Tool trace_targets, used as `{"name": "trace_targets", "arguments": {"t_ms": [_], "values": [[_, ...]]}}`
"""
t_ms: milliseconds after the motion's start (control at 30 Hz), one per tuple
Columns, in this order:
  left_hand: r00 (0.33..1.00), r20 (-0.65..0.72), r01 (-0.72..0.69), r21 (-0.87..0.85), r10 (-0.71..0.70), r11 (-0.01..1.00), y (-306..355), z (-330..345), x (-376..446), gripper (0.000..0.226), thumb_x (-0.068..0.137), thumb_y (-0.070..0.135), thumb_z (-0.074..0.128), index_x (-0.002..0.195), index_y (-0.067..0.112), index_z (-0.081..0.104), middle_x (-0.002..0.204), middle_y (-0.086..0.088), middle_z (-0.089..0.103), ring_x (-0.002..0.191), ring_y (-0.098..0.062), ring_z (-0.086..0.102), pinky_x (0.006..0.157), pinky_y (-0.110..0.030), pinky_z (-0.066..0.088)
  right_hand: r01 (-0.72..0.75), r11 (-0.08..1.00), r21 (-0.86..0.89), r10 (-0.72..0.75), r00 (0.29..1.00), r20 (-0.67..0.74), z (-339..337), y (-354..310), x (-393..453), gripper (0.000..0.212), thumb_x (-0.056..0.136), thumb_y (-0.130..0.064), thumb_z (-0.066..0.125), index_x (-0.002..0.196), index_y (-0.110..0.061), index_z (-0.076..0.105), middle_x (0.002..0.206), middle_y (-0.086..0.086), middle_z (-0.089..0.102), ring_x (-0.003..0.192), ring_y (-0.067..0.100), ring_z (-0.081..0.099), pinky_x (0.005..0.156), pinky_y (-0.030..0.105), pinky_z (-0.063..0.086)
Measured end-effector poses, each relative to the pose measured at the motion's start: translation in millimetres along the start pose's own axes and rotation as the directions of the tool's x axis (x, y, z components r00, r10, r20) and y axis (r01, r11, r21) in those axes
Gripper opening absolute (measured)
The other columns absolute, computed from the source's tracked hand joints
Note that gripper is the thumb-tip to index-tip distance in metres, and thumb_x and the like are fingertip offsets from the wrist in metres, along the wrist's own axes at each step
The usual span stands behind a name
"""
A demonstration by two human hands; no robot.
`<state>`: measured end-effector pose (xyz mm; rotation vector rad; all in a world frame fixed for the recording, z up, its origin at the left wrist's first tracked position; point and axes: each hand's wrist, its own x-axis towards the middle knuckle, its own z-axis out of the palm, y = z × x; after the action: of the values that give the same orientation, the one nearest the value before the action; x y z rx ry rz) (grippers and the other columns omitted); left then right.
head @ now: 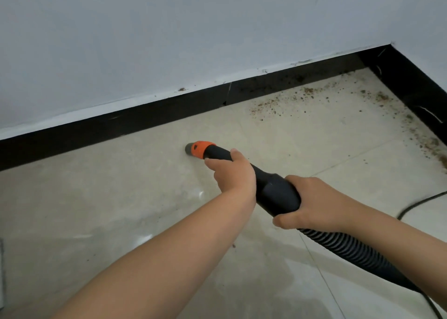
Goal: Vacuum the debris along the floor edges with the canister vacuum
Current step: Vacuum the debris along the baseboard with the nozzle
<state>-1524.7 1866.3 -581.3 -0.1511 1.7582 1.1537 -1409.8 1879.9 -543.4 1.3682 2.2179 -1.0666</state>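
- One head-worn, wide-angle view, looking forward and down from above.
- It faces a room corner: glossy black baseboard (150,121) under a pale grey wall (169,33).
- Beige tiled floor (108,197) fills the near field; forearms enter from the bottom edge.

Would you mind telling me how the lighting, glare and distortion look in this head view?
Head view: soft, even light; pale glare patches on the glossy beige tiled floor; wide-angle bending curves the black skirting board; the brown debris is sharp, and so is the orange-collared vacuum nozzle.
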Motion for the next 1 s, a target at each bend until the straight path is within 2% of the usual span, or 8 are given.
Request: {"name": "trace_targets", "arguments": {"t_ms": [200,300,400,500,633,833,933,1000], "values": [[0.993,-0.111,-0.041,0.014,0.042,0.999,-3,-30,1,0.054,0.1,0.031,0.035,0.146,0.016,0.013,0.13,-0.009,0.047,0.113,-0.029,0.049,0.091,-0.037,0.041,0.098,0.995,-0.015,-0.098,0.994,0.046,20,-18,2,0.035,0.067,-0.034,0.073,0.077,-0.025,0.04,0.074,-0.009,0.053,0.057,0.004,0.051,0.048,0.016,0.039],[0.998,-0.064,-0.03,0.001,0.03,1.0,-4,-26,-2,0.05,0.1,0.031,0.035,0.144,0.016,0.017,0.125,-0.007,0.047,0.109,-0.025,0.049,0.086,-0.032,0.038,0.073,0.996,-0.047,-0.072,0.997,0.031,15,-17,-6,0.035,0.066,-0.036,0.072,0.077,-0.024,0.04,0.074,-0.008,0.053,0.057,0.004,0.051,0.048,0.017,0.04],[0.999,0.037,-0.006,0.029,0.005,1.0,2,-5,-2,0.056,0.099,0.032,0.035,0.148,0.017,0.011,0.137,-0.009,0.043,0.122,-0.028,0.045,0.099,-0.036,0.038,0.019,0.995,-0.102,-0.023,0.999,-0.035,0,-5,-5,0.035,0.066,-0.038,0.071,0.079,-0.024,0.042,0.077,-0.007,0.055,0.061,0.004,0.054,0.049,0.017,0.04],[0.998,0.053,-0.02,0.029,0.018,0.999,11,13,3,0.054,0.1,0.032,0.034,0.146,0.015,0.012,0.138,-0.009,0.043,0.122,-0.028,0.045,0.1,-0.036,0.037,0.005,0.991,-0.13,-0.014,0.997,-0.073,-12,4,7,0.035,0.066,-0.038,0.072,0.08,-0.022,0.045,0.077,-0.006,0.057,0.064,0.005,0.055,0.051,0.018,0.04],[0.999,-0.035,-0.033,-0.022,0.032,0.999,17,0,12,0.048,0.099,0.03,0.037,0.141,0.014,0.019,0.129,-0.012,0.049,0.112,-0.028,0.051,0.092,-0.037,0.042,0.079,0.994,-0.078,-0.079,0.997,-0.001,-14,-3,25,0.034,0.067,-0.034,0.074,0.082,-0.02,0.048,0.078,-0.005,0.059,0.066,0.006,0.057,0.058,0.022,0.045],[0.993,-0.059,-0.097,0.076,0.102,0.992,34,-55,49,0.067,0.099,0.031,0.037,0.148,0.015,-0.005,0.142,-0.012,0.039,0.125,-0.033,0.043,0.105,-0.043,0.037,0.195,0.978,0.074,-0.196,0.981,0.008,24,-44,58,0.034,0.07,-0.032,0.075,0.087,-0.02,0.049,0.081,-0.008,0.056,0.067,0.003,0.052,0.054,0.017,0.041],[0.979,-0.177,-0.095,0.037,0.1,0.995,36,-81,55,0.066,0.098,0.029,0.038,0.149,0.016,-0.003,0.14,-0.012,0.04,0.123,-0.032,0.044,0.104,-0.039,0.037,0.232,0.965,0.119,-0.241,0.968,0.071,38,-65,68,0.035,0.071,-0.032,0.074,0.093,-0.017,0.051,0.083,-0.007,0.056,0.068,0.004,0.054,0.056,0.018,0.043],[0.962,-0.256,-0.088,0.016,0.089,0.996,30,-94,50,0.065,0.099,0.029,0.037,0.149,0.016,-0.003,0.14,-0.012,0.04,0.123,-0.032,0.044,0.101,-0.039,0.037,0.258,0.961,0.101,-0.271,0.952,0.144,45,-72,68,0.032,0.071,-0.032,0.074,0.088,-0.02,0.05,0.081,-0.007,0.055,0.066,0.004,0.053,0.052,0.016,0.041]]}}
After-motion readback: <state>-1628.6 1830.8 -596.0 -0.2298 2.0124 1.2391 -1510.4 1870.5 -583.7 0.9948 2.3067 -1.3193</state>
